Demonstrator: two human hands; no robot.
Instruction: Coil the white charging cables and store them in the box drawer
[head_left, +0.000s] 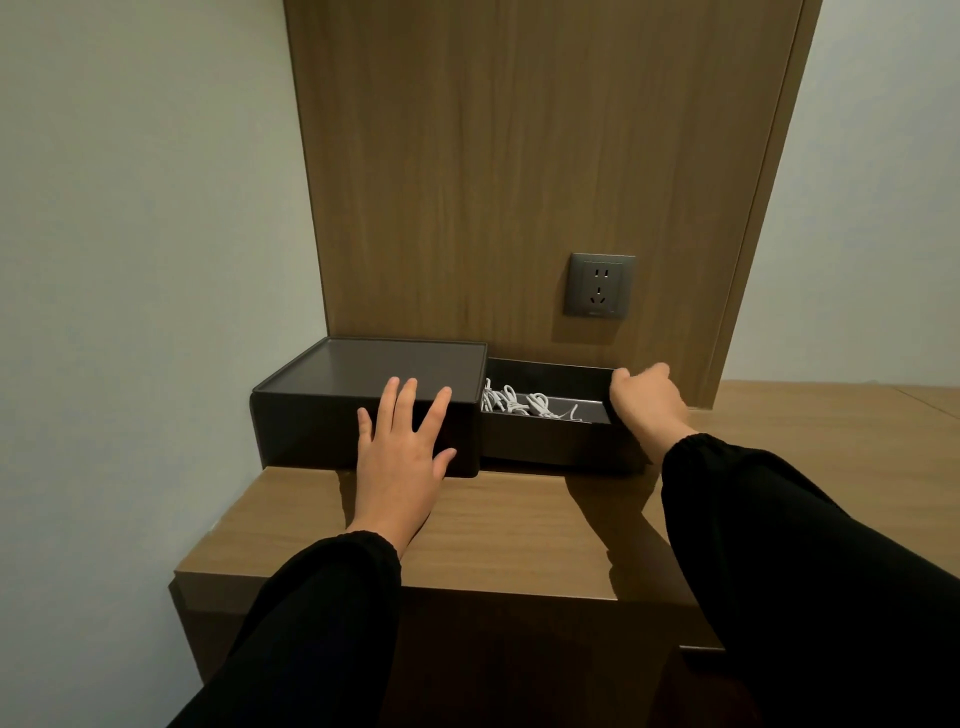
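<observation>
The dark box (374, 364) sits at the back of the wooden counter (493, 530), its rear against the wood panel (519, 156) and its left end near the pale wall (130, 260) at the left of the frame. The drawer (550, 441) stands pulled out to the right of the box, below the socket (600, 285). Bare counter runs on to the right of the drawer and in front of it.

The white charging cables (511, 402) lie in a loose heap in the drawer, nearest the box.

The left hand (402, 447) lies flat with fingers spread over the box's front top edge. The right hand (647, 400) curls round the drawer's right end wall and grips it. Both arms reach forward in black sleeves.
</observation>
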